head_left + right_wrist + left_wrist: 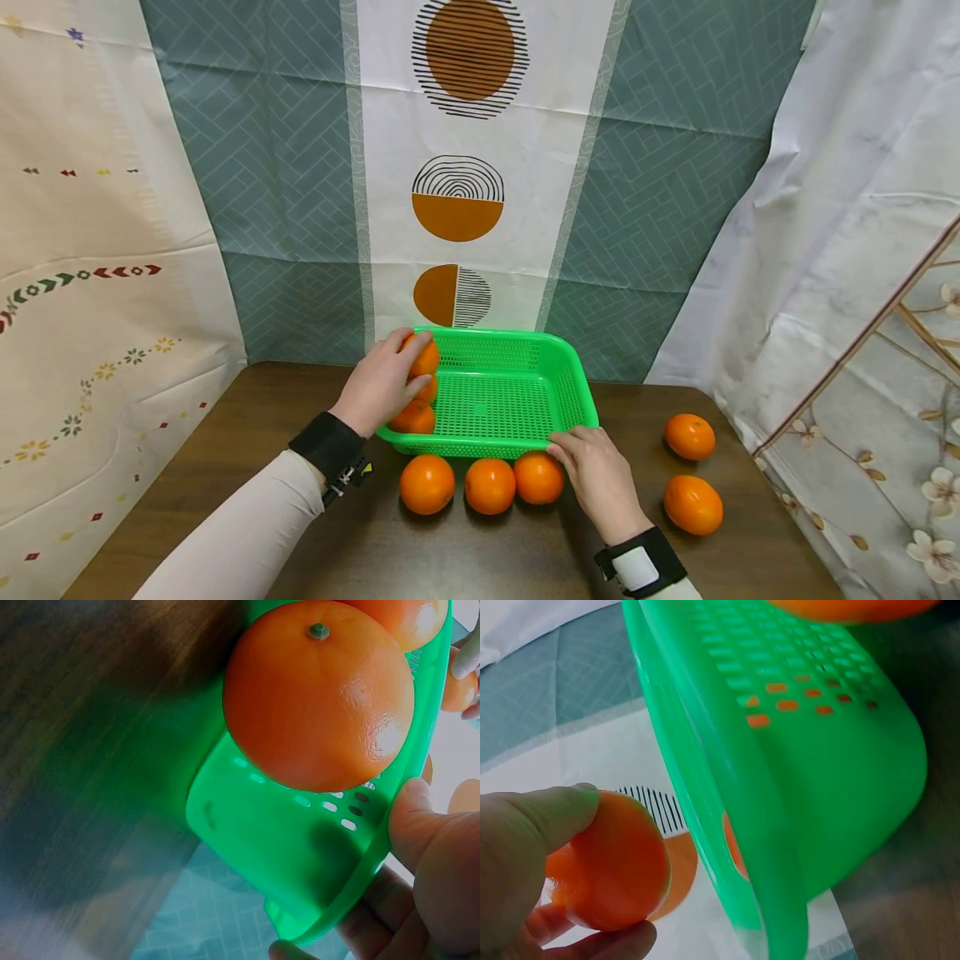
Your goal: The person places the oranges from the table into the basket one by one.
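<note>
A green perforated basket [510,404] stands on the table against the wall hanging. My left hand [378,383] holds an orange [615,862] over the basket's left end, thumb on one side and fingers on the other. Two more oranges, one of them the near orange [414,417], lie inside along that end, partly covered by the hand. At the near right corner my right hand [596,475] grips the basket's rim, its thumb [411,817] on the inner side and its fingers beneath.
Three oranges sit in a row before the basket: a left orange [427,484], a middle orange [490,487] and a right orange [538,477] near my right hand. Farther right on the brown table [360,558] are a far orange [690,437] and a near orange [693,505].
</note>
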A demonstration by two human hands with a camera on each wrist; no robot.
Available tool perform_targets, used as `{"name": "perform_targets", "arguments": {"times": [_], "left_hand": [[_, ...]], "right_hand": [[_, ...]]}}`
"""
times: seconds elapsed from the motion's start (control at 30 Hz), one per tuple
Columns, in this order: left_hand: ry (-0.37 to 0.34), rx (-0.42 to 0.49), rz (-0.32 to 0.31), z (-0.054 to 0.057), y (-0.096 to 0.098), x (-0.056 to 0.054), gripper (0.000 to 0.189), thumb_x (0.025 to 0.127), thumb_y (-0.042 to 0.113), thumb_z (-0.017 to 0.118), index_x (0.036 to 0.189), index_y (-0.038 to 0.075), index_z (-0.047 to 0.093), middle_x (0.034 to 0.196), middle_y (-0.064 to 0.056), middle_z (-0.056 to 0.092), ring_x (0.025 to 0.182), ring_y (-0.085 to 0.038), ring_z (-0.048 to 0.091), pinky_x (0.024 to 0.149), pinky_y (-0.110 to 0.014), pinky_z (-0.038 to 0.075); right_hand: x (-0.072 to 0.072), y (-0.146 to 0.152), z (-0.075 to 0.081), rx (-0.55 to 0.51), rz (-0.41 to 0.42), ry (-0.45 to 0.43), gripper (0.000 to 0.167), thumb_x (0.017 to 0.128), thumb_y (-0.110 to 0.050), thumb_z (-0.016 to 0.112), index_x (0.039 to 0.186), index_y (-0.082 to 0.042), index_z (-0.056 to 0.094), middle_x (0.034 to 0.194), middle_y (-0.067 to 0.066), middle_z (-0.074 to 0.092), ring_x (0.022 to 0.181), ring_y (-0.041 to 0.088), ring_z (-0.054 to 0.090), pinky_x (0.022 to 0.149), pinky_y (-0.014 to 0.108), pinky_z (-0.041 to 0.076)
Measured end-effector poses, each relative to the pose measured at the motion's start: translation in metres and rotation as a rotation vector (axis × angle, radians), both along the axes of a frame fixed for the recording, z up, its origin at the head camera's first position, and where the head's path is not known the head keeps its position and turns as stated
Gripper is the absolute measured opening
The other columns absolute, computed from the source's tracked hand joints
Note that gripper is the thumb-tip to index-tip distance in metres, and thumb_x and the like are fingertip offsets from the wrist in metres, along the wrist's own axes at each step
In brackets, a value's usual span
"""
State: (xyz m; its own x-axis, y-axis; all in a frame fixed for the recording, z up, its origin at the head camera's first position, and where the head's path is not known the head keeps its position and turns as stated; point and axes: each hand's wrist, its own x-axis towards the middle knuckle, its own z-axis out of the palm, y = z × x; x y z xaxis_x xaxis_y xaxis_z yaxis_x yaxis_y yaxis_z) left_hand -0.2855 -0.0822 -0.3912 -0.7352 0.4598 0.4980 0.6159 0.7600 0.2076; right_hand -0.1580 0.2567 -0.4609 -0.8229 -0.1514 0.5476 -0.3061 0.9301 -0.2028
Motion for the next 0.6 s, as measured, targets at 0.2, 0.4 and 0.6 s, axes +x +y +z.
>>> {"name": "perform_targets", "arguments": {"times": [0.2, 0.4, 0.6], "left_hand": [[0.005, -0.018, -0.046, 0.001, 0.01, 0.004, 0.068, 0.097, 0.023, 0.089, 0.156, 0.006, 0.058, 0.147, -0.026, 0.057, 0.12, -0.045, 0.065, 0.099, -0.056, 0.058], [-0.006, -0.02, -0.086, -0.001, 0.019, 0.009, 0.064, 0.097, 0.021, 0.089, 0.153, 0.008, 0.06, 0.146, -0.024, 0.058, 0.116, -0.044, 0.065, 0.097, -0.054, 0.059], [0.012, -0.008, -0.121, -0.004, 0.029, 0.016, 0.062, 0.096, 0.018, 0.09, 0.15, 0.006, 0.063, 0.154, -0.027, 0.052, 0.114, -0.048, 0.066, 0.094, -0.054, 0.061]], "right_hand": [[0.0, 0.0, 0.001, 0.003, 0.006, 0.009, 0.013, 0.097, -0.019, 0.086, 0.109, -0.015, 0.085, 0.1, -0.002, 0.074, 0.099, 0.024, 0.067, 0.087, 0.047, 0.062], [0.001, 0.001, 0.001, -0.001, 0.005, 0.003, 0.013, 0.098, -0.019, 0.085, 0.11, -0.015, 0.085, 0.1, -0.002, 0.074, 0.1, 0.024, 0.067, 0.087, 0.048, 0.062], [0.001, 0.0, 0.0, -0.004, 0.0, -0.007, 0.013, 0.098, -0.02, 0.085, 0.11, -0.016, 0.085, 0.1, -0.003, 0.074, 0.101, 0.024, 0.067, 0.087, 0.048, 0.062]]}}
